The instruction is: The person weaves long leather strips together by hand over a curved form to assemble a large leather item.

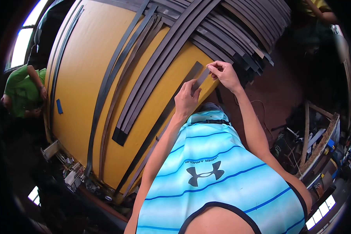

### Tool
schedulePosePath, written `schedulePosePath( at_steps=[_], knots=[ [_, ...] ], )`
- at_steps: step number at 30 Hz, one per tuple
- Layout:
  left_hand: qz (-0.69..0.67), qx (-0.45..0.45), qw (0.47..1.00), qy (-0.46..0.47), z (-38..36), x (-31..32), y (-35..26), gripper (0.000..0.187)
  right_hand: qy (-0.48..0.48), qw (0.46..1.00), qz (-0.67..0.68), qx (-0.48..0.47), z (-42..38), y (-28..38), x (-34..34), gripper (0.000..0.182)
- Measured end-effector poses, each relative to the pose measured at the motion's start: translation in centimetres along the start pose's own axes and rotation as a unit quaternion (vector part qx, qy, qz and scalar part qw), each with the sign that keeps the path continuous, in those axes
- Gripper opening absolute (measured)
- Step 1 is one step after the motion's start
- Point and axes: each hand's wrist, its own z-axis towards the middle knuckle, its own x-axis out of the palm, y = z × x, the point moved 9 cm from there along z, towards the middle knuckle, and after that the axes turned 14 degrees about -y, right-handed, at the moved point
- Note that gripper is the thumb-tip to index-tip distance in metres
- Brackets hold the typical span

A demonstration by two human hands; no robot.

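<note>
A narrow strip (201,79) is held between both hands above the near edge of a yellow table (80,58). Its upper end is pinched between thumb and fingertips by the right hand (224,75); farther down, it is gripped by the left hand (186,98), with fingers curled around it. Just beside it, a dark strip (192,73) is laid on the table. Beyond the right hand, many strips are piled in a stack (247,29). Near the far-left edge, where a person in green (23,89) is seen, a blue piece (59,106) is placed.
</note>
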Motion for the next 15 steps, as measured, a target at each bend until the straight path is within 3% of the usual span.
schedulePosePath(
  at_steps=[1,3,4,5,8,10,15],
  knots=[
    [-0.004,-0.017,1.000,-0.007,0.0,-0.3,0.2,0.036,-0.004,1.000,0.004,0.004,0.1,-0.3,0.2,0.023],
    [-0.004,-0.003,1.000,-0.029,-0.1,-1.1,0.5,0.034,-0.112,0.994,-0.020,0.009,0.4,-1.1,-0.7,0.021],
    [-0.007,0.012,0.998,-0.056,0.1,-1.9,0.5,0.033,-0.147,0.979,-0.116,-0.082,0.6,-0.8,-0.7,0.019],
    [-0.005,0.016,0.999,-0.048,0.2,-2.2,0.6,0.033,-0.151,0.969,-0.135,-0.140,0.2,0.4,-0.1,0.019],
    [-0.052,-0.059,0.990,-0.114,0.6,-4.3,2.0,0.035,-0.115,0.966,-0.209,-0.100,-0.9,-0.3,2.2,0.028],
    [-0.067,-0.091,0.988,-0.105,1.1,-4.7,2.6,0.035,-0.145,0.930,-0.276,-0.196,-1.7,0.8,3.3,0.041],
    [-0.105,-0.132,0.984,-0.062,1.9,-4.0,2.9,0.033,-0.151,0.929,-0.293,-0.170,-1.5,-0.3,3.5,0.048]
  ],
)
